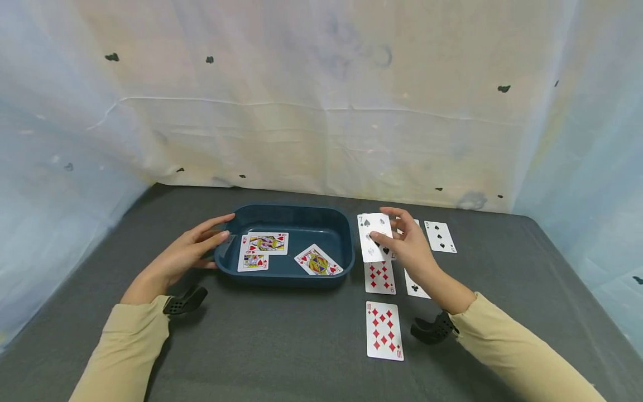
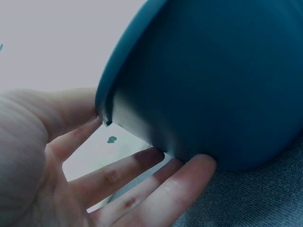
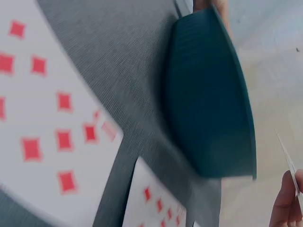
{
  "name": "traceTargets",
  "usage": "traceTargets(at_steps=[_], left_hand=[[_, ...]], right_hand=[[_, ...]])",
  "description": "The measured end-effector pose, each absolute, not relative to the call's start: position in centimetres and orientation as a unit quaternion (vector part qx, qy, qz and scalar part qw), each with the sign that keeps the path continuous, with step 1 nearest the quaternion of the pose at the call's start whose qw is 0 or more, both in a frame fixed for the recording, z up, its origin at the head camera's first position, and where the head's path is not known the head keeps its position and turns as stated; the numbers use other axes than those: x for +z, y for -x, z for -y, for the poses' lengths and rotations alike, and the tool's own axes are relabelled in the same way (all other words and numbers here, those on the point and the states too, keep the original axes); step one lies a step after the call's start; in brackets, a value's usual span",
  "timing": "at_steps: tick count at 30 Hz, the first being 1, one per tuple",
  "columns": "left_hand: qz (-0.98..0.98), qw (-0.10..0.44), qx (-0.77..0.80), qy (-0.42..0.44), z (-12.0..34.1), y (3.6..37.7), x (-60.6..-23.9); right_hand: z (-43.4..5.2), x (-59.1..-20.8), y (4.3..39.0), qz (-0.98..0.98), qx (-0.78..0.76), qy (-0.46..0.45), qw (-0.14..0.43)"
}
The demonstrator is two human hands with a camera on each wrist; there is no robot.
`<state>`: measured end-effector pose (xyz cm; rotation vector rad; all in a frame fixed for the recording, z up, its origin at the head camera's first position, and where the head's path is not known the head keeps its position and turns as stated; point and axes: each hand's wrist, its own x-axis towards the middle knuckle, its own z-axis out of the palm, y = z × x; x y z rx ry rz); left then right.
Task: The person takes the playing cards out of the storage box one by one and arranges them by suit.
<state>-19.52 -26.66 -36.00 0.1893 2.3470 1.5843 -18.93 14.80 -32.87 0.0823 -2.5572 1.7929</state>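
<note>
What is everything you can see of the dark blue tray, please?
The dark blue tray is a rounded rectangle with raised walls and a smooth, plastic-looking surface. It rests open side up on the grey tabletop, with face-up picture cards lying inside, and the left grip holds its left end.

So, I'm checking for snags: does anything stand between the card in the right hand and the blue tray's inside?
Only the blue tray itself: its right wall stands between the held card and the inside. Nothing else visible does.
</note>
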Motion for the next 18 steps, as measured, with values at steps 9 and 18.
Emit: traceTargets(at_steps=[9, 18], left_hand=[[-0.824, 0.150, 0.543, -0.065, 26.7, 19.4, -35.8], [-0.823, 0.147, 0.544, -0.072, 26.7, 19.5, -36.0]], right_hand=[[-18.4, -33.1, 18.1, 0.844, 0.535, -0.022, 0.034], [-21.8, -33.7, 17.3, 0.856, 0.515, 0.004, 0.040]])
